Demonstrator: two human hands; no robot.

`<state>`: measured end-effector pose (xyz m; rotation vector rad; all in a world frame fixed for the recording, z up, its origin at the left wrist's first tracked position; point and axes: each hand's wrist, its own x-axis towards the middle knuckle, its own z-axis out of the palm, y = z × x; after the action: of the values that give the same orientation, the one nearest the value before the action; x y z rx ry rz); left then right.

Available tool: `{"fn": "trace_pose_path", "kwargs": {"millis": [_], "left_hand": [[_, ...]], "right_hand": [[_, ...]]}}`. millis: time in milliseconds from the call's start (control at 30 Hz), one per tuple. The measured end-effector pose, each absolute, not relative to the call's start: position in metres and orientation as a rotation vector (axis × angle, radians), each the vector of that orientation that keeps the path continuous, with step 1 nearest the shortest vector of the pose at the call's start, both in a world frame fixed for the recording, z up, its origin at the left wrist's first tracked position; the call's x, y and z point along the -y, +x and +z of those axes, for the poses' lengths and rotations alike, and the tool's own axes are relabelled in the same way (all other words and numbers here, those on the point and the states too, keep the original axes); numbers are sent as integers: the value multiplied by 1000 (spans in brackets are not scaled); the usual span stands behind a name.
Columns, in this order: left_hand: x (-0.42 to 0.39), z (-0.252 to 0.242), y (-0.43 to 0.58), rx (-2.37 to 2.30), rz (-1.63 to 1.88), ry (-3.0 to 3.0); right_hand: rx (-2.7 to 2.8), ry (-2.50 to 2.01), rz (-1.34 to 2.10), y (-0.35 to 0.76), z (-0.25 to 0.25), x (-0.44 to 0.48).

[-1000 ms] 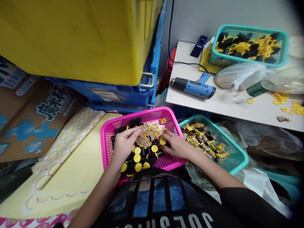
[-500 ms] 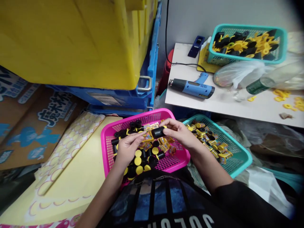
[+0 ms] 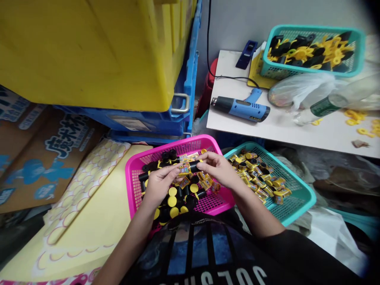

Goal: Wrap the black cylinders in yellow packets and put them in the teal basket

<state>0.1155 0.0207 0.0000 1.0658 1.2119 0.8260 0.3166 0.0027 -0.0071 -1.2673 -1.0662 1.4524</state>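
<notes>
Above the pink basket, my left hand pinches a yellow printed sleeve between thumb and fingertips. My right hand grips a small black cylinder by its right end. The cylinder's left end is at the sleeve's opening and appears partly inside it; the fingers hide some of both. Below them in the basket lie loose black cylinders with yellow discs and flat printed sleeves. To the right, a teal basket contains many cylinders wrapped in printed sleeves.
A blue heat gun lies on the white table, its cord running up the wall. Behind it stand another teal basket of black and yellow parts and a plastic bottle. Stacked yellow and blue crates rise at left.
The black cylinder has moved left toward my left hand, and the sleeve now covers more of it. My right hand has shifted slightly left and down.
</notes>
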Motion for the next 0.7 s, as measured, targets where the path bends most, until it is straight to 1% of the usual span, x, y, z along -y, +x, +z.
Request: {"fn": "trace_pose_path", "kwargs": {"millis": [367,400,567,700], "left_hand": [[-18,15,124,-1088,838,1208],[-17,15,126,-1084,845,1199],[-10,12,131,-1080,879,1142],[-6,10,133,-1124,917,1139]], "right_hand": [[1089,-1158,1297,285,-25,13],[1050,-1126,1337,284,-25,14],[730,-888,1754,276,-22,15],[636,-867,1734,267,-25,15]]}}
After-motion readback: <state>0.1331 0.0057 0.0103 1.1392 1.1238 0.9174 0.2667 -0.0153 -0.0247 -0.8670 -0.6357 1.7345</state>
